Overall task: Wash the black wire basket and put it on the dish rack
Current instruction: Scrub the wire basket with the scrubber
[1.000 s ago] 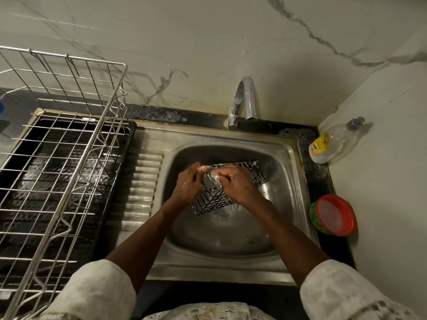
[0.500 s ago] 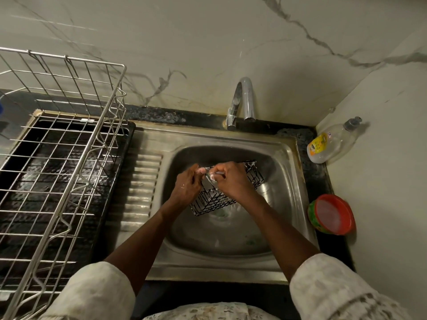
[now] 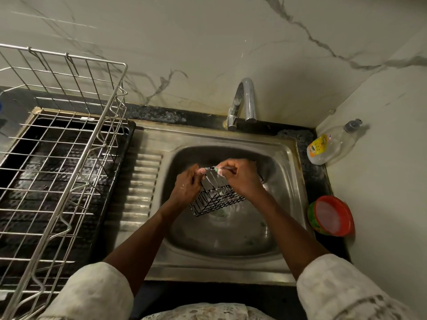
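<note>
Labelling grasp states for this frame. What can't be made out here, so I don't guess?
Head view only:
- Green-and-white item in the right hand: mostly covered by curled fingers and motion-blurred, so its kind is unclear.
- Black wire basket: its far end is hidden under the right hand, and the left hand covers a rim corner.
- Dish rack: cut off by the left and bottom edges.
- Bottle: label too small to read.

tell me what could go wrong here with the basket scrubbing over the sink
1. The left hand pinches only the rim of the tilted, sudsy black wire basket; it could slip and drop into the sink.
2. The right hand holds a small scrub pad against thin wires, which may snag pad or fingers.
</note>
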A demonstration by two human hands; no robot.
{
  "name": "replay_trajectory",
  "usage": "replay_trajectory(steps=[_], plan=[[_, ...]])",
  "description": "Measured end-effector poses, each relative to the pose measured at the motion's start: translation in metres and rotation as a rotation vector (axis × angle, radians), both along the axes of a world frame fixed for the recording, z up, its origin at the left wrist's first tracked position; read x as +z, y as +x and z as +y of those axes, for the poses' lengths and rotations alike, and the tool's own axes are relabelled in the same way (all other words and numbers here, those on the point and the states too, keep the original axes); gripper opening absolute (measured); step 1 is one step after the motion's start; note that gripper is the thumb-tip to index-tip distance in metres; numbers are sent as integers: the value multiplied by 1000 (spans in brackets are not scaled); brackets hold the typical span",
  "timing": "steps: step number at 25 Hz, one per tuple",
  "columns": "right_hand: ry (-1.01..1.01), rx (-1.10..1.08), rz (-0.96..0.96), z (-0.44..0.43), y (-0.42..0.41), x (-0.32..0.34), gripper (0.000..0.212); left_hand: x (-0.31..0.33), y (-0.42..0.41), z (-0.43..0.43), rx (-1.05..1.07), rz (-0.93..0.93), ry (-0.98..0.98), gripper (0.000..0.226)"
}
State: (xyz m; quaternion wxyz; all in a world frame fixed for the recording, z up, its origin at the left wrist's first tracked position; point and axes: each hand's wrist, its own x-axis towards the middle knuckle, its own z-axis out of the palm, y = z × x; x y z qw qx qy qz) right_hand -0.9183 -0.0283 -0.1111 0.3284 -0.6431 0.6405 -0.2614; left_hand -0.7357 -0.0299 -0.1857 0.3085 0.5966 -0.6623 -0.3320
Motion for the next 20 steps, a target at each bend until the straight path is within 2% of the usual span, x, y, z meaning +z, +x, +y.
replay_trajectory(steps=[4,9,13,18,20], plan=[[-14,132,137,7,3,-18,13,-3,4,1,9,32,28,43],[115,183,136,27,-20,-20,2,-3,6,6,4,9,17,52],[8,27,108,23,-8,-30,6,-7,9,6,25,-1,30,43],[-60,-138,-109,19,12,-36,9,-2,18,-6,38,5,6,41],[-102,-236,-137,11,9,-34,10,2,15,-6,17,4,-2,47]])
